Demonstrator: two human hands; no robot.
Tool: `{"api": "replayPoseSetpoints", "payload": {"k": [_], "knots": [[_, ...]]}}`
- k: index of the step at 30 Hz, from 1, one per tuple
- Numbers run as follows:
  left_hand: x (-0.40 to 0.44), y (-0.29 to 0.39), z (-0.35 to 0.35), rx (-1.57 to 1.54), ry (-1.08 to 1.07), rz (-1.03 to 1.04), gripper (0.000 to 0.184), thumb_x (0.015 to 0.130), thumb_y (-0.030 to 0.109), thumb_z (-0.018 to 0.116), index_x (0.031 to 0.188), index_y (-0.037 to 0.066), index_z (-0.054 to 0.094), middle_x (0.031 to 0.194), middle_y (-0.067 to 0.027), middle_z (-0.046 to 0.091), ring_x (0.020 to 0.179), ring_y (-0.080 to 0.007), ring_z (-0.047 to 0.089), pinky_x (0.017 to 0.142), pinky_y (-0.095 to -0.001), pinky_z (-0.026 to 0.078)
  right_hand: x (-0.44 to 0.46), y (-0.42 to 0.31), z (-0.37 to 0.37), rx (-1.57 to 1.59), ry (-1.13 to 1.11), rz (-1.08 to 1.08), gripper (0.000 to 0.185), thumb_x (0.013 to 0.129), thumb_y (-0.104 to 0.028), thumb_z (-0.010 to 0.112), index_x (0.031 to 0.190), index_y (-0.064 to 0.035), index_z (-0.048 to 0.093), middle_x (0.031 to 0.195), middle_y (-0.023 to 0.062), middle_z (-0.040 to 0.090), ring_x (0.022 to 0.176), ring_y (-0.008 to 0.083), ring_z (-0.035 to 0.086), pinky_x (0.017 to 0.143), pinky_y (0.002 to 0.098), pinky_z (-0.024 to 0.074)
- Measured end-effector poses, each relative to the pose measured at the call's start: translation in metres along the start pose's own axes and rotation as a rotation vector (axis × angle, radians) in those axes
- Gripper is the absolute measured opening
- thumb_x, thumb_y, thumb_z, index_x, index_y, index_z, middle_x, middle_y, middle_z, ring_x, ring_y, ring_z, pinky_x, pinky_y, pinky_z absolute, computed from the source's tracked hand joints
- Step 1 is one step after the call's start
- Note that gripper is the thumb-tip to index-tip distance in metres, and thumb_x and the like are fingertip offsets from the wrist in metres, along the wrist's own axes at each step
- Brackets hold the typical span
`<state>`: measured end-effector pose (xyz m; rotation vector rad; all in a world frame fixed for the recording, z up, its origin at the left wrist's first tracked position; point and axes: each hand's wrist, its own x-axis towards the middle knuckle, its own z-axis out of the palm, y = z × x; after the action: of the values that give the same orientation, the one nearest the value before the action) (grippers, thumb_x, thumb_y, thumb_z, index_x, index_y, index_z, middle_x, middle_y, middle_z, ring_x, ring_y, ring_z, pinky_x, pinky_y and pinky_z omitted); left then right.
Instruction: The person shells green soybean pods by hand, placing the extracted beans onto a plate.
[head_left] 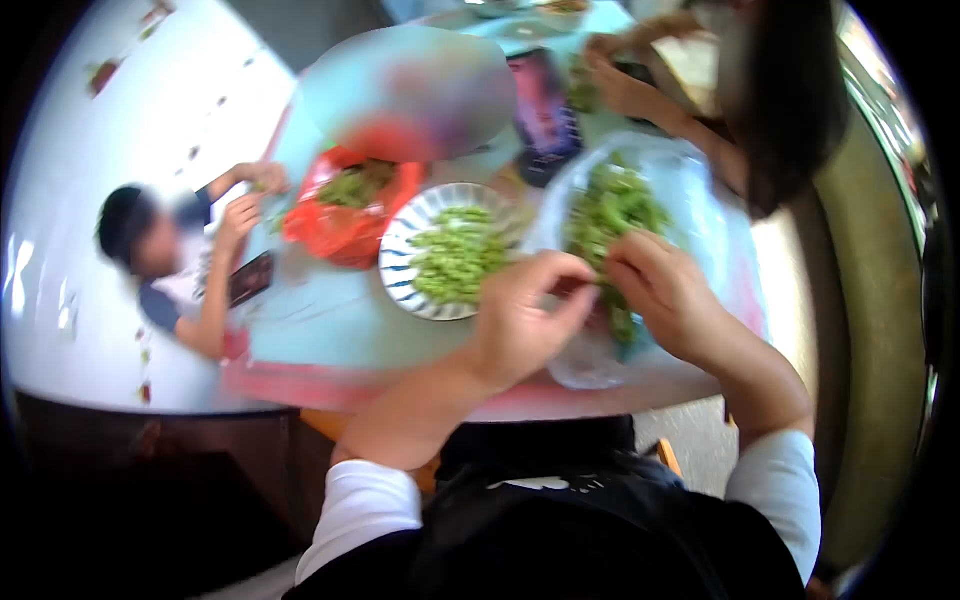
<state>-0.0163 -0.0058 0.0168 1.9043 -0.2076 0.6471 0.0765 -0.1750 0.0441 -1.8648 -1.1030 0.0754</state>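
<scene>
The green pods [615,205] lie heaped in a see-through bag [580,368] that spreads almost to the table's pink near edge [300,387]. Just left of it sits a striped plate [398,245] of shelled beans [455,258], with a strip of blue tabletop [335,325] between its rim and that edge. A red bag [345,240] crowds the plate's left side, and a phone [548,110] stands beyond. Over the pods, the left hand [525,310] and right hand [672,300] come close, fingertips drawn inward; whether they grip one, I can't tell.
</scene>
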Motion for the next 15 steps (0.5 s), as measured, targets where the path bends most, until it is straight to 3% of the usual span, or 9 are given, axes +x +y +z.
{"api": "replayPoseSetpoints", "payload": {"k": [2, 4, 6, 7, 8, 11, 15], "knots": [[0.004, 0.007, 0.001, 0.096, -0.013, 0.086, 0.016, 0.081, 0.0, 0.071, 0.094, 0.003, 0.062, 0.083, -0.0118, 0.064, 0.072, -0.0243, 0.067, 0.064, -0.0332, 0.052, -0.004, 0.0, -0.002, -0.038, 0.003, 0.063, 0.008, 0.09, -0.004, 0.056, 0.084, 0.0017, 0.056, 0.078, 0.0166, 0.056, 0.075, 0.0317, 0.058, 0.068, 0.037, 0.0453], [-0.001, 0.001, -0.001, 0.063, -0.001, 0.076, 0.018, 0.079, 0.0, 0.072, 0.094, 0.004, 0.063, 0.085, -0.0101, 0.065, 0.076, -0.0228, 0.067, 0.067, -0.0323, 0.052, -0.007, -0.004, -0.01, -0.176, -0.069, 0.053, 0.017, 0.094, -0.012, 0.054, 0.084, 0.0022, 0.055, 0.074, 0.0141, 0.054, 0.07, 0.0271, 0.055, 0.066, 0.0345, 0.0438], [-0.002, 0.003, -0.007, 0.03, -0.042, 0.057, 0.017, 0.079, -0.001, 0.07, 0.093, 0.005, 0.062, 0.084, -0.0112, 0.064, 0.077, -0.0285, 0.066, 0.067, -0.0359, 0.052, -0.011, 0.0, -0.009, -0.047, -0.139, 0.147, 0.029, 0.097, -0.024, 0.055, 0.084, 0.0021, 0.056, 0.072, 0.0092, 0.054, 0.068, 0.019, 0.053, 0.063, 0.0318, 0.0424], [-0.002, 0.003, -0.008, 0.015, -0.075, 0.057, 0.017, 0.08, 0.001, 0.07, 0.093, 0.006, 0.061, 0.085, -0.0112, 0.063, 0.078, -0.0306, 0.065, 0.067, -0.0377, 0.051, -0.012, -0.001, -0.008, 0.063, -0.14, 0.172, 0.027, 0.096, -0.024, 0.06, 0.085, 0.0008, 0.059, 0.073, 0.0078, 0.056, 0.068, 0.0175, 0.052, 0.063, 0.0315, 0.043], [-0.003, 0.005, -0.008, -0.005, -0.086, 0.086, 0.017, 0.081, 0.002, 0.07, 0.094, 0.005, 0.059, 0.086, -0.011, 0.063, 0.08, -0.0312, 0.064, 0.069, -0.0388, 0.05, -0.012, -0.002, -0.005, 0.174, -0.142, 0.203, 0.025, 0.094, -0.024, 0.064, 0.087, -0.0004, 0.062, 0.073, 0.0065, 0.059, 0.067, 0.0161, 0.051, 0.063, 0.0313, 0.0435], [-0.008, 0.002, -0.004, -0.014, -0.005, 0.213, 0.017, 0.081, 0.004, 0.07, 0.094, 0.005, 0.059, 0.087, -0.0105, 0.063, 0.08, -0.0313, 0.064, 0.07, -0.0402, 0.049, -0.007, -0.004, 0.002, 0.01, -0.157, 0.136, 0.034, 0.094, -0.031, 0.065, 0.083, 0.0012, 0.061, 0.07, 0.0064, 0.059, 0.066, 0.0142, 0.052, 0.062, 0.0302, 0.0436], [-0.009, -0.004, -0.004, -0.022, -0.006, 0.176, 0.018, 0.079, 0.006, 0.072, 0.092, 0.004, 0.06, 0.088, -0.0104, 0.062, 0.083, -0.0315, 0.062, 0.072, -0.0403, 0.049, -0.008, 0.004, -0.007, 0.102, -0.083, 0.191, 0.033, 0.096, -0.028, 0.063, 0.08, 0.0006, 0.058, 0.067, 0.0034, 0.055, 0.064, 0.0117, 0.049, 0.059, 0.0278, 0.0402]]}}
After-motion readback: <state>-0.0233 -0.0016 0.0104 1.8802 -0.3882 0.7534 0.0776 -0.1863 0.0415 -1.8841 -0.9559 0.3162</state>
